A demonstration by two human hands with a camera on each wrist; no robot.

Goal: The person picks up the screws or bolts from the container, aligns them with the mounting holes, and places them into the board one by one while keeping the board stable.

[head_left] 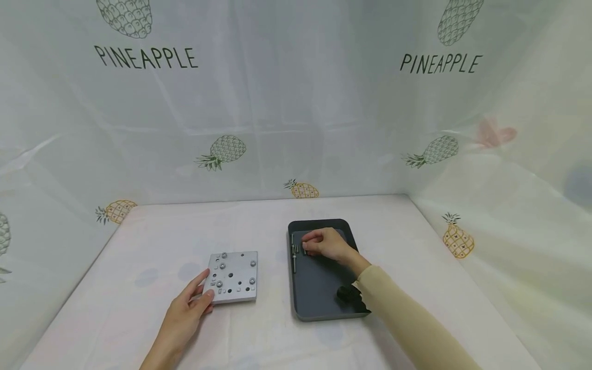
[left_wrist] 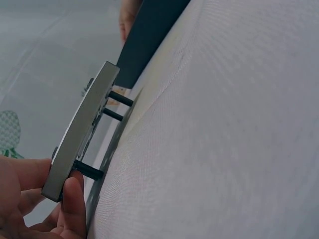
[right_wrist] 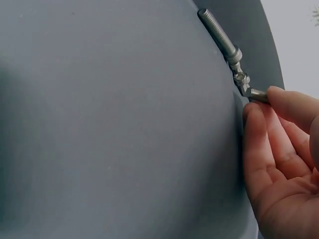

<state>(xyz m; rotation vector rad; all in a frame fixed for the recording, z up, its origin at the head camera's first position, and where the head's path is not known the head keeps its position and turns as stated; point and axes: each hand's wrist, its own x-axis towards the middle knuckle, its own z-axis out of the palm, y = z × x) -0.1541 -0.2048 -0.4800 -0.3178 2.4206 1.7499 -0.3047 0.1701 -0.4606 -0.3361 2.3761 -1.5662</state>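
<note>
My left hand point(head_left: 182, 311) grips the lower left edge of a square silver metal plate point(head_left: 241, 267). Several socket-head bolts sit in its top face, among holes. In the left wrist view, bolt shanks point(left_wrist: 89, 170) stick out below the plate, which my thumb and fingers pinch at its edge. My right hand point(head_left: 327, 243) is inside the dark grey tray point(head_left: 316, 293), near its upper left side. There, in the right wrist view, thumb and fingers pinch a small metal screw point(right_wrist: 258, 94). Beside it, along the tray wall, lie a longer threaded bolt point(right_wrist: 219, 32) and other small hardware.
The plate and the tray lie side by side on a white patterned tablecloth point(head_left: 273, 329). A black object point(head_left: 347, 294) shows at the right sleeve, over the tray's lower right. White pineapple-print curtains point(head_left: 296, 103) stand behind and at the sides.
</note>
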